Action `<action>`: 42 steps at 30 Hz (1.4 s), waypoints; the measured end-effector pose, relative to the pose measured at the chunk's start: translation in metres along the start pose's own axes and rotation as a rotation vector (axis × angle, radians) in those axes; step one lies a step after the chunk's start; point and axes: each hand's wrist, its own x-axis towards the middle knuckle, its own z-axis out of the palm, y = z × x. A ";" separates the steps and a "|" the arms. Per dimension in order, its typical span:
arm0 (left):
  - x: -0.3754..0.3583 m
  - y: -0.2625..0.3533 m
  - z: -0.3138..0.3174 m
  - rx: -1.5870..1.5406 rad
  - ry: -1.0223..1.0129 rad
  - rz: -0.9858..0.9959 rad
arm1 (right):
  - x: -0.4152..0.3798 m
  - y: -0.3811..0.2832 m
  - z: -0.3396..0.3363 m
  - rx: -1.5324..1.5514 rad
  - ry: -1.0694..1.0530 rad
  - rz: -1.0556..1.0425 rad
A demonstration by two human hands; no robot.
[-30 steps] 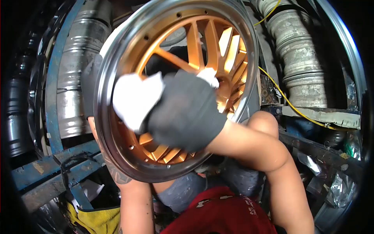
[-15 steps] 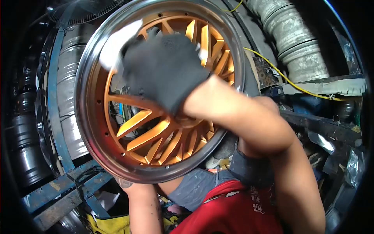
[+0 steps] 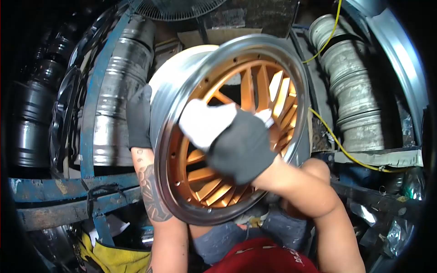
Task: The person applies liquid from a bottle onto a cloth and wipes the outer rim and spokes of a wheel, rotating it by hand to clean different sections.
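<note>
A wheel rim (image 3: 276, 100) with gold spokes and a polished silver lip stands tilted over my lap. My right hand (image 3: 241, 148), in a dark glove, is closed on a white cloth (image 3: 207, 122) in front of the spokes and the inner lip, and is slightly blurred. Another bit of white shows at the far side of that hand. My left hand (image 3: 140, 117), also in a dark glove, lies against the outer barrel of the wheel at the left. Its fingers are mostly hidden, so their grip cannot be made out.
Stacked silver rims stand at the left (image 3: 109, 104) and right (image 3: 357, 95). Blue metal frame bars (image 3: 50, 189) cross the lower left, above a yellow cloth (image 3: 114, 260). A fan (image 3: 177, 8) is at the top. A yellow cable (image 3: 334, 140) runs down the right side.
The view has shifted, so the wheel appears lower and further right. The wheel's outer barrel and my left hand have come into view. My right hand has moved down with the white cloth.
</note>
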 end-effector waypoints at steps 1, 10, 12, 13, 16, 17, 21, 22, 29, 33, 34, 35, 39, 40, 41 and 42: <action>0.001 -0.002 -0.002 -0.014 -0.002 -0.015 | 0.000 -0.016 -0.012 -0.103 -0.228 0.035; 0.035 -0.032 -0.014 0.206 0.057 -0.013 | 0.003 0.003 -0.013 -0.018 -0.079 0.034; 0.039 -0.035 -0.010 0.152 0.056 -0.046 | -0.007 -0.008 -0.008 -0.025 -0.244 -0.025; 0.039 -0.039 -0.012 0.129 0.058 -0.069 | -0.004 0.008 -0.019 0.037 -0.330 -0.057; 0.032 -0.030 -0.010 0.240 0.131 0.025 | 0.020 0.038 -0.027 -0.056 -0.054 0.131; 0.033 -0.029 -0.012 0.295 0.126 -0.016 | 0.020 0.040 -0.027 -0.098 -0.120 0.295; 0.032 -0.037 -0.012 0.193 0.128 0.015 | 0.006 0.003 -0.011 0.011 -0.097 0.001; 0.034 -0.051 -0.010 0.161 0.169 0.054 | 0.003 0.004 -0.016 0.069 -0.189 -0.022; 0.025 -0.028 -0.013 0.196 0.179 0.005 | 0.014 0.004 -0.011 -0.047 -0.029 0.088; 0.029 -0.042 -0.009 0.190 0.160 0.039 | 0.012 -0.009 -0.027 0.115 -0.313 -0.023; 0.030 -0.045 -0.013 0.231 0.186 0.052 | 0.020 -0.003 -0.032 0.238 -0.224 0.246; 0.029 -0.043 -0.017 0.246 0.188 0.030 | 0.022 0.010 -0.029 0.303 -0.153 0.410; 0.034 -0.043 -0.009 0.172 0.200 0.055 | 0.028 -0.004 -0.023 0.022 -0.225 0.579; 0.033 -0.041 -0.011 0.149 0.169 0.029 | 0.019 -0.008 -0.011 0.047 -0.145 0.291; 0.033 -0.035 -0.015 0.137 0.137 0.004 | 0.016 -0.005 -0.007 0.070 -0.087 0.134; 0.031 -0.029 -0.018 0.165 0.108 -0.087 | 0.013 -0.003 -0.003 0.085 -0.032 -0.025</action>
